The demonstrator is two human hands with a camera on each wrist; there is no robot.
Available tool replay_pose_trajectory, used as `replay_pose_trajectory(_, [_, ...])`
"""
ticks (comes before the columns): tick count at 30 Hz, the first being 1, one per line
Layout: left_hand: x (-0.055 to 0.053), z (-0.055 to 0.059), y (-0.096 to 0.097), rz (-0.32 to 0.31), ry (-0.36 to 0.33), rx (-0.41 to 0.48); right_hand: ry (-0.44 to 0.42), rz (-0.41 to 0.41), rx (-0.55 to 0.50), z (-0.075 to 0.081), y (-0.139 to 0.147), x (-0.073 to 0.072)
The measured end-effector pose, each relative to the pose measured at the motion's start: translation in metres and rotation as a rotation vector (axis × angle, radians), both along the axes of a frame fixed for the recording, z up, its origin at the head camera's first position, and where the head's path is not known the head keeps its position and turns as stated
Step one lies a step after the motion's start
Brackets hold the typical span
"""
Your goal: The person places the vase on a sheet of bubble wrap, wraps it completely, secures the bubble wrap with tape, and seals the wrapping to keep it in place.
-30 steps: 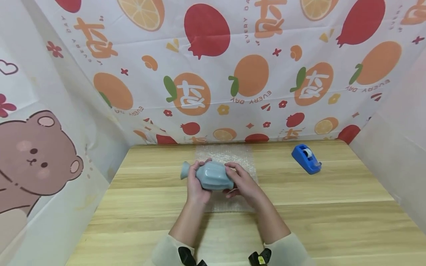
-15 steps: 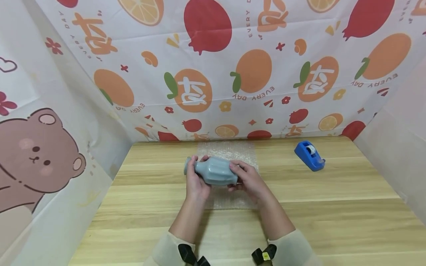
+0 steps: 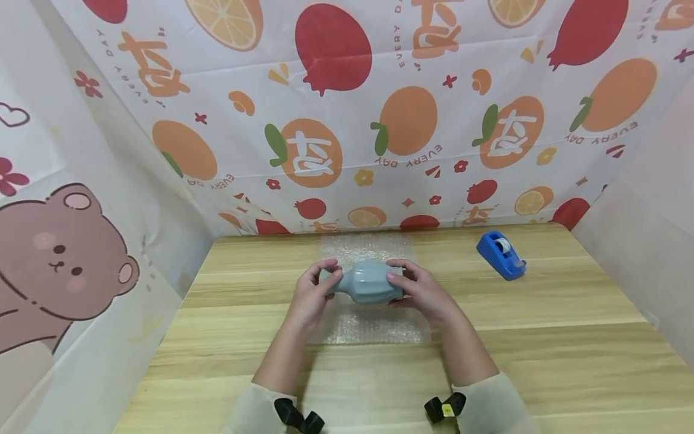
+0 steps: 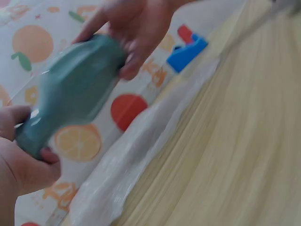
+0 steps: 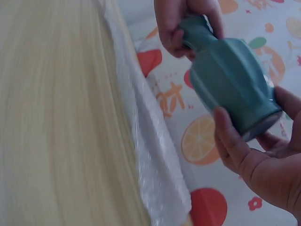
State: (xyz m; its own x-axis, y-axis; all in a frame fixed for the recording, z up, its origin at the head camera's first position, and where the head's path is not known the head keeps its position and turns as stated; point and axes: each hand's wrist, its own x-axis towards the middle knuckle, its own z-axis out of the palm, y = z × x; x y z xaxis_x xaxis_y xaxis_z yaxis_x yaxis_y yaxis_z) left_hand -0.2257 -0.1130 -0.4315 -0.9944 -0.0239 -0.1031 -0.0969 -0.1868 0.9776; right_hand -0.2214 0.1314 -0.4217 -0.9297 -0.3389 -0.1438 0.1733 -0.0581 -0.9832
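Observation:
A glazed blue-green vase (image 3: 374, 283) lies on its side in the air, neck to the left, held between both hands over a sheet of bubble wrap (image 3: 374, 328). My left hand (image 3: 311, 292) grips the neck end, thumb on the near side and fingers behind, covering part of the mouth. At the base end, my right hand (image 3: 425, 292) holds the vase with its thumb on the front and fingers round the back and underside. In the right wrist view the faceted body of the vase (image 5: 230, 80) and its dark base edge show between the right thumb and fingers.
A blue tape dispenser (image 3: 501, 256) with a roll of tape stands at the back right of the wooden table (image 3: 217, 337). Behind the table hangs a fruit-print cloth (image 3: 358, 132). A cloth with a bear print (image 3: 65, 259) covers the left side.
The vase has shifted a little to the right and turned to lie nearly level. My left hand has slid from the neck's underside out to the mouth end; the right hand stays at the base.

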Motion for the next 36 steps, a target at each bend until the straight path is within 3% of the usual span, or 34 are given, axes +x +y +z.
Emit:
replay_pose_trajectory(2, [-0.001,-0.004,-0.01,-0.08,-0.005,-0.078,0.0,0.03,0.019,-0.004,0.004,-0.002])
replay_pose_trajectory(5, [-0.003,-0.009,-0.023,-0.152,-0.008,-0.134,-0.003,0.079,0.053,-0.011,0.009,-0.004])
replay_pose_trajectory(9, [-0.008,-0.016,-0.031,-0.211,0.016,-0.199,0.019,0.134,0.139,-0.018,0.013,-0.006])
replay_pose_trajectory(14, [-0.013,-0.02,-0.034,-0.271,0.096,-0.377,0.09,0.175,0.28,-0.021,0.015,-0.009])
replay_pose_trajectory(17, [-0.016,-0.02,-0.036,-0.302,0.14,-0.439,0.148,0.188,0.369,-0.021,0.014,-0.011])
replay_pose_trajectory(22, [-0.014,-0.017,-0.037,-0.316,0.132,-0.45,0.19,0.208,0.47,-0.024,0.011,-0.014])
replay_pose_trajectory(30, [-0.001,0.004,-0.032,-0.322,0.126,-0.461,0.177,0.202,0.506,-0.024,0.016,-0.012])
replay_pose_trajectory(36, [0.0,0.004,-0.032,-0.32,0.101,-0.453,0.21,0.204,0.507,-0.022,0.019,-0.011])
